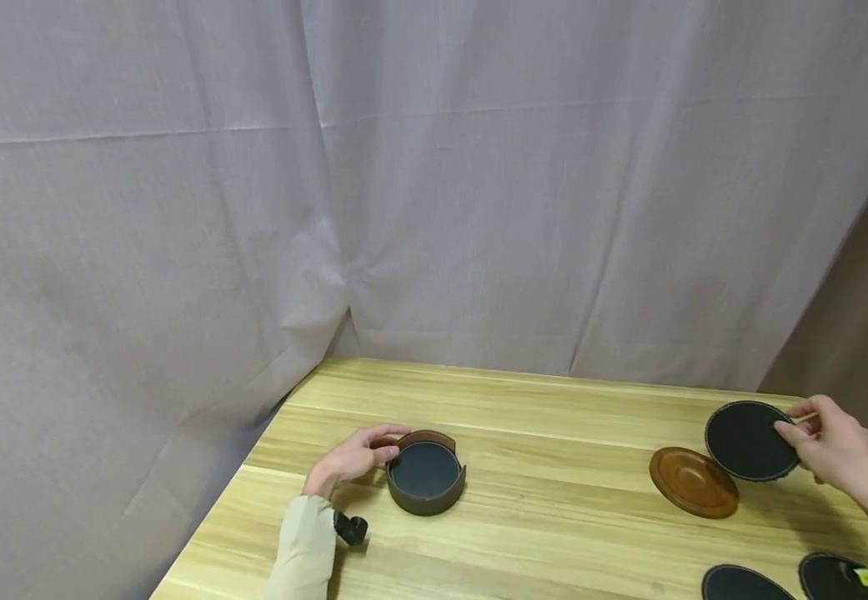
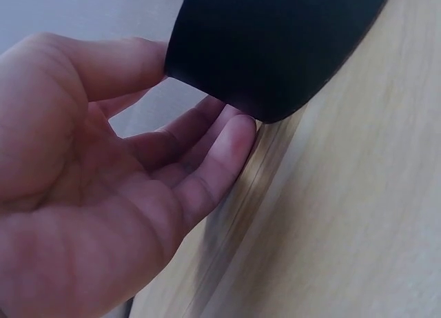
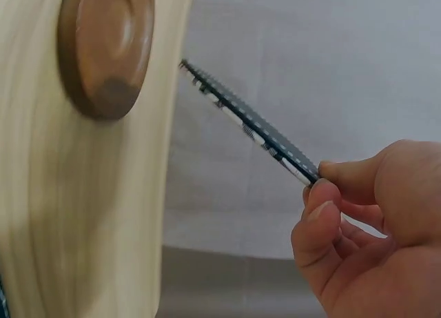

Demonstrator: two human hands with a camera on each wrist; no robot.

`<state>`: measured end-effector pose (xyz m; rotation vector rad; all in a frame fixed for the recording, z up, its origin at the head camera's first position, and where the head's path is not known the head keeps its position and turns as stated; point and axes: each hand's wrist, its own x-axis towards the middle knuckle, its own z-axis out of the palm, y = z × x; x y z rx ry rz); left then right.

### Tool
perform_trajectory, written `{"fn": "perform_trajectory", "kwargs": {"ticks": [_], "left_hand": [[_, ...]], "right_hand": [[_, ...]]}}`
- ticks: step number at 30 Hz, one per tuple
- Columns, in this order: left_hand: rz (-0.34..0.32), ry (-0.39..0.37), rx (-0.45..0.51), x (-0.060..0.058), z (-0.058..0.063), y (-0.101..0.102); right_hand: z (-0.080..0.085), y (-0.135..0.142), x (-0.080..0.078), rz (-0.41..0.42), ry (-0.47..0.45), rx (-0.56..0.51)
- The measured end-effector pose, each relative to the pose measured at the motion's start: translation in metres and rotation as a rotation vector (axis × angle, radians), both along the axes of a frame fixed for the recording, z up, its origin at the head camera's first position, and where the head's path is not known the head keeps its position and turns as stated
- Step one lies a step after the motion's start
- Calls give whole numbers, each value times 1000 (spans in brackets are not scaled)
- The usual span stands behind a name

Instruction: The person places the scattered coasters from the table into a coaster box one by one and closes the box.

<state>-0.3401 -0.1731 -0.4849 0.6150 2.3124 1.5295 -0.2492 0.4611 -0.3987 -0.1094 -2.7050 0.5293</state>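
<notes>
One black coaster (image 1: 751,442) up off the bench (image 1: 554,467), head view?

Yep, R hand (image 1: 842,442) pinches it nr a wooden saucer (image 1: 694,482); L hand (image 1: 354,458) grips the coaster holder (image 1: 424,502).

L wrist cam?

Hand's curled onto the holder's wall.

R wrist cam?

Coaster's tilted, hand clamped on its edge.

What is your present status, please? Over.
Left grip holds coaster holder. Right grip pinches black coaster, raised above table. Wooden dish lies between them.
</notes>
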Motion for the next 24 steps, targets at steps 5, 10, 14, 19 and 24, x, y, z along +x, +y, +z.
{"fn": "perform_trajectory", "kwargs": {"ticks": [5,10,14,19,24], "left_hand": [[10,5,-10,0,0,-1],[1,15,-14,-1,1,-1],[8,-6,1,0,2,0],[13,2,3,0,2,-1],[16,1,5,0,2,0]], "right_hand": [[6,-17,-1,20,38,-11],[12,-35,-3,53,89,-34],[14,-50,-6,109,103,-87],[14,-68,-11,162,102,-144],[16,-84,-15,179,112,-162]]}}
